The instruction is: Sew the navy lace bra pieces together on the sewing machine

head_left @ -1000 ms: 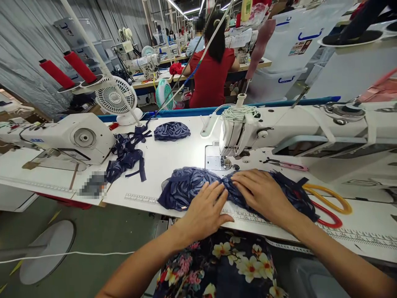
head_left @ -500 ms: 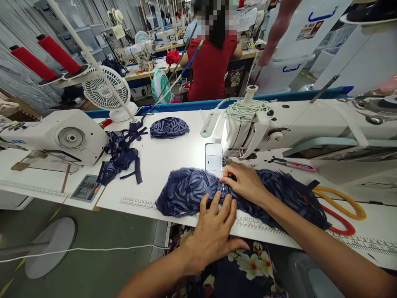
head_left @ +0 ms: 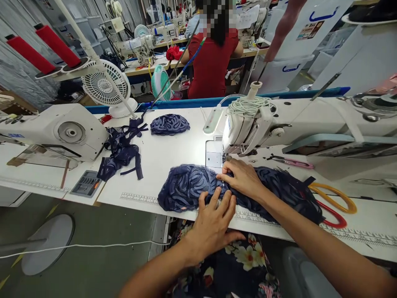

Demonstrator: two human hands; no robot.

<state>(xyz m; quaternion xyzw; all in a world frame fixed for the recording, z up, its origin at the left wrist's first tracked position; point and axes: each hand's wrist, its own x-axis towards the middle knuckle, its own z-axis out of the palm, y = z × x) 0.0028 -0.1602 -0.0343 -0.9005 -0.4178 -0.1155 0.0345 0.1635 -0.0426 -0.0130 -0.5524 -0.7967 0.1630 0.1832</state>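
A navy lace bra [head_left: 189, 186], patterned with swirls, lies along the table's front edge below the sewing machine head [head_left: 243, 128]. My left hand [head_left: 214, 223] rests on its lower edge with the fingers spread. Close to the presser foot [head_left: 228, 157], my right hand [head_left: 243, 178] pinches the fabric between thumb and fingers. The fabric continues to the right beneath my right forearm, which partly hides it. The needle's tip is hard to make out behind the right fingers.
A navy lace cup piece [head_left: 170, 124] and a heap of navy straps [head_left: 120, 153] lie left of the machine. Pink-handled snips [head_left: 294, 162] sit under the machine arm, and scissors with yellow [head_left: 338, 196] and red handles lie at right. A second machine [head_left: 58, 132] stands left.
The view has shifted slightly. Both hands stay almost where they were on the bra, and the fabric shows little movement.
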